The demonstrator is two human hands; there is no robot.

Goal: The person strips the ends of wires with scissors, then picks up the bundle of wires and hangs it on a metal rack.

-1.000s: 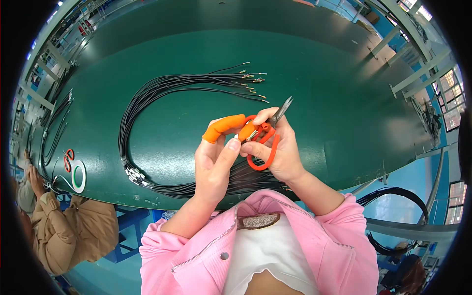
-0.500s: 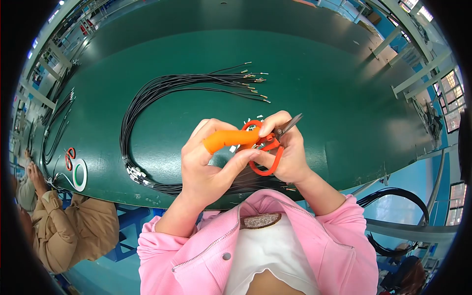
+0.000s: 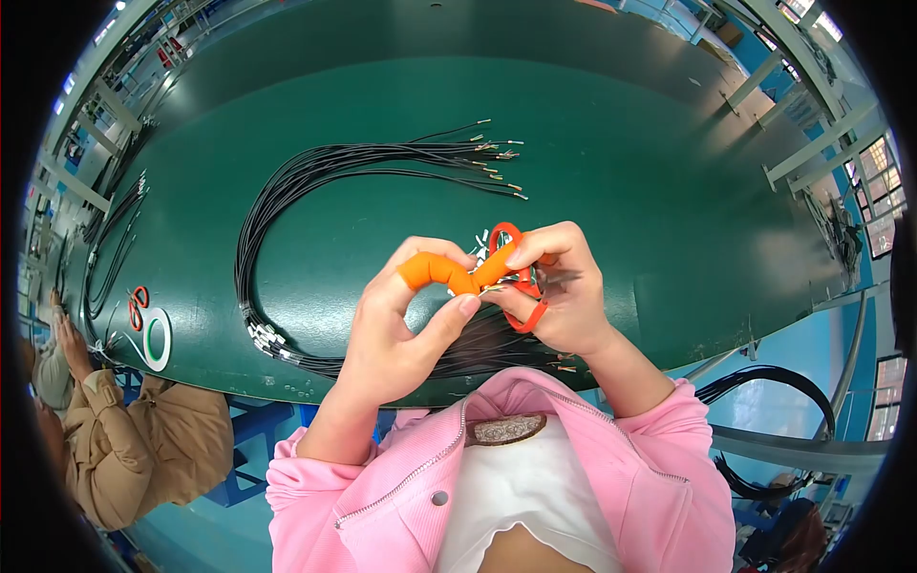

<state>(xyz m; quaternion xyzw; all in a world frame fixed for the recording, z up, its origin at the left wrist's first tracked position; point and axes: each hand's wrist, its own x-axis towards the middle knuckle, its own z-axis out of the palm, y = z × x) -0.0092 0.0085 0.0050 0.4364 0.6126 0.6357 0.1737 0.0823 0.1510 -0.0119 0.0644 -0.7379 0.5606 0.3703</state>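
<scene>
My right hand [image 3: 568, 301] holds a pair of scissors [image 3: 528, 318] by its orange loops, the blades blurred and pointing right across the palm. My left hand [image 3: 392, 320], with an orange covering [image 3: 427, 270] on its index finger, pinches thin wire ends [image 3: 494, 286] between thumb and index finger. Another orange stretch meets it at the right fingertips; whose finger it covers I cannot tell. Black cables [image 3: 478, 349] lie below both hands. Small white bits [image 3: 481, 241] are on the table just behind the fingers.
A curved bundle of black cables [image 3: 250, 229] lies on the green table [image 3: 650, 172], with white labels [image 3: 267, 339] along it. At left are other scissors [image 3: 138, 304], a tape roll [image 3: 157, 339] and a seated co-worker [image 3: 143, 439]. More cables [image 3: 764, 377] hang at right.
The scissors have turned within my right hand, their blades swinging down toward the palm. My left index finger has bent more, and the fingertips now meet at the wire ends.
</scene>
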